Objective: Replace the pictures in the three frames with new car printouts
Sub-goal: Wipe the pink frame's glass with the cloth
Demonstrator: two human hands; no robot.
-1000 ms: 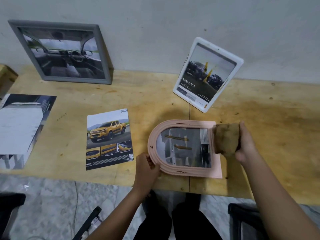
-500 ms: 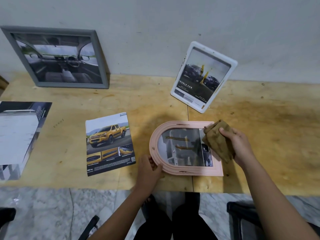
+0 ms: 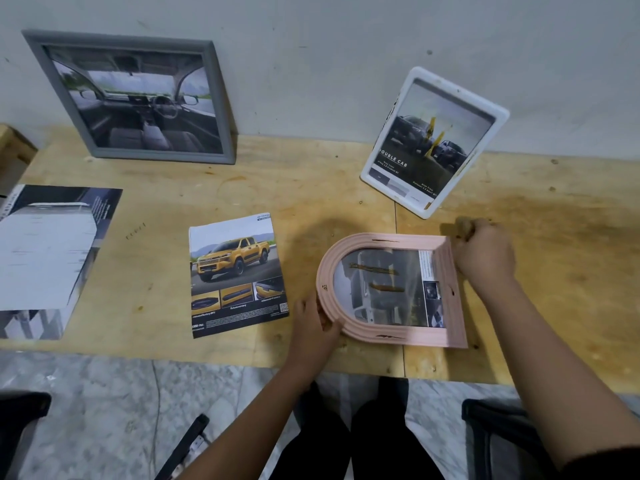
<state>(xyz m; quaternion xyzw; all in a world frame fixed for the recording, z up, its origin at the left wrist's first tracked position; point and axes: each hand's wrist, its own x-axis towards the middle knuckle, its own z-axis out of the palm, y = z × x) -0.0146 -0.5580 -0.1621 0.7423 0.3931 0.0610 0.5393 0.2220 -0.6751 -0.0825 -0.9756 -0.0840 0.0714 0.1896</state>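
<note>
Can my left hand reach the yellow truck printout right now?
Probably yes: the yellow truck printout lies flat just beside the left hand, nothing between them, though that hand grips the pink frame.

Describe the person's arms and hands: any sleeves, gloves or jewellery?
The left hand and right hand are bare, with no gloves, rings or watch visible. Both forearms are uncovered. A dark sleeve edge shows only at the right arm's upper end, in the picture's corner.

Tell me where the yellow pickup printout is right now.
In the head view, the yellow pickup printout lies flat on the wooden table, centre-left, just left of the pink arched frame and the left hand gripping its curved end.
</note>
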